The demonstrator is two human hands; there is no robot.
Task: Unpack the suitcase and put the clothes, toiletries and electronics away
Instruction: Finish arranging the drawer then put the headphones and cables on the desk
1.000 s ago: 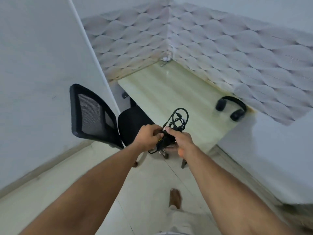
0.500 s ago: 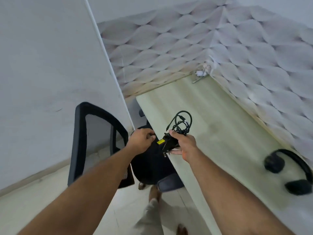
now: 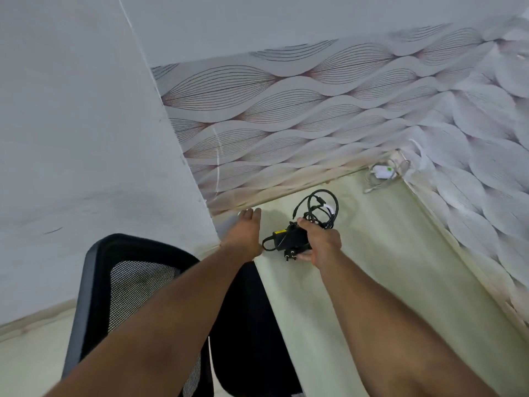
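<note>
The right hand (image 3: pixel 320 242) grips a black charger (image 3: pixel 289 239), fingers curled over its block, holding it low over the near left part of the pale desk (image 3: pixel 400 267); whether it touches the top yet cannot be told. The block's long axis runs left to right, its yellow label facing up and the plug pins pointing toward the near edge. Its black cable (image 3: pixel 320 207) loops out on the far side of the fist, hanging loose toward the wall. The left hand (image 3: pixel 246 233) holds nothing, fingers straight and together, reaching past the desk's left edge toward the far left corner. So the right hand is the one on the charger, and the bare desk top lies directly under and to the right of it, which is likely where the charger is to be set down.

A white adapter (image 3: pixel 382 171) with its thin wire sits in the far corner of the desk, well apart from the charger. A black mesh chair (image 3: pixel 126 285) stands at the near left, below the left arm, tucked against the desk edge; it does not block the desk top
</note>
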